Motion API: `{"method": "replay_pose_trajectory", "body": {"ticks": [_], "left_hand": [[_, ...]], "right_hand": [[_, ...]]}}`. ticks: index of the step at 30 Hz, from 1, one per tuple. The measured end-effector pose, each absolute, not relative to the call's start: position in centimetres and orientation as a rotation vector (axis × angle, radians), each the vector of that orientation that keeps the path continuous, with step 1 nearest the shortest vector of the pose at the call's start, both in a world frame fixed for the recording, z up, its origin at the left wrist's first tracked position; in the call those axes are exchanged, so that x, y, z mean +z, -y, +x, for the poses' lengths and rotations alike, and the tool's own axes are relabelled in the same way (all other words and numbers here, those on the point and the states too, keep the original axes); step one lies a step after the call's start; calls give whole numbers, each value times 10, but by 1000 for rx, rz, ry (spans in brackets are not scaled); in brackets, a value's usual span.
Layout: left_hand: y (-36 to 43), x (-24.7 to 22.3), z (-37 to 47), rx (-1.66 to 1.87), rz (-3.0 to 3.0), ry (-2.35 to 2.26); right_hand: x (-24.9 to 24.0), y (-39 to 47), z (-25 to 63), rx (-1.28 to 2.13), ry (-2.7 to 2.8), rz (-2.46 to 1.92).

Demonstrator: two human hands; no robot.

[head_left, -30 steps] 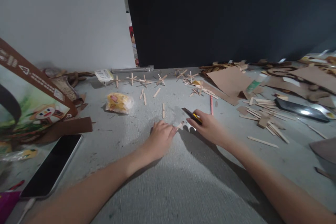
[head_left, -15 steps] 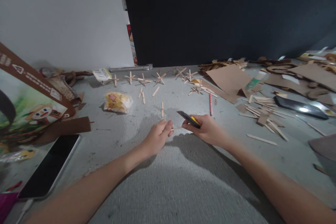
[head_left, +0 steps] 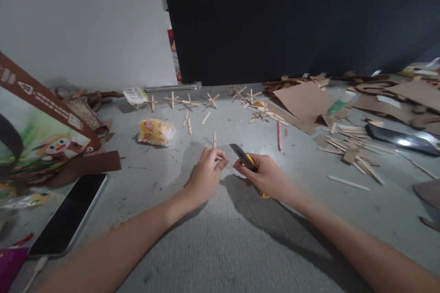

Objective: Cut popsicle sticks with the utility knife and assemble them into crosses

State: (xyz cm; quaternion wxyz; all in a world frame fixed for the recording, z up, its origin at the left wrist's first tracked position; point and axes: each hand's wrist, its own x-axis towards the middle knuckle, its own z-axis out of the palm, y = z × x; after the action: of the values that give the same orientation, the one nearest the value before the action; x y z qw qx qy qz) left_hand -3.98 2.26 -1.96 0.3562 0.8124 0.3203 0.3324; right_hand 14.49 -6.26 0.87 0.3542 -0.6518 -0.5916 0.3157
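Note:
My left hand is closed, its thumb and fingertips pinching a small wooden stick. Facing it across a small gap, my right hand grips a yellow and black utility knife, whose dark blade end points up and to the left. The thumb and index fingertip of that hand are pressed together; whether a bit of wood is between them is too small to tell. Just beyond my left hand lies a popsicle stick on the grey table.
Crossed stick pieces stand along the back. A yellow packet, a phone and a printed bag are on the left. Rightward lie a pink striped stick, loose sticks, cardboard and a glue stick.
The thin stick that spanned both hands no longer bridges them. My left fingers have shifted around their piece, and the right hand has tilted with the knife. The view has moved slightly.

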Motion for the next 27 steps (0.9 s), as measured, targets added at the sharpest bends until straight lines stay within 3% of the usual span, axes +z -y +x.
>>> {"method": "replay_pose_trajectory", "body": {"ticks": [7,15,27], "left_hand": [[-25,-18,-38,428,2580,-857],[-20,-18,-42,516,2658,-666],[-26,-25,-38,657,2583,-775]], "right_hand": [[4,54,166,580,1532,-1761],[11,55,173,573,1673,-1798],[4,58,167,762,1814,-1893]]}}
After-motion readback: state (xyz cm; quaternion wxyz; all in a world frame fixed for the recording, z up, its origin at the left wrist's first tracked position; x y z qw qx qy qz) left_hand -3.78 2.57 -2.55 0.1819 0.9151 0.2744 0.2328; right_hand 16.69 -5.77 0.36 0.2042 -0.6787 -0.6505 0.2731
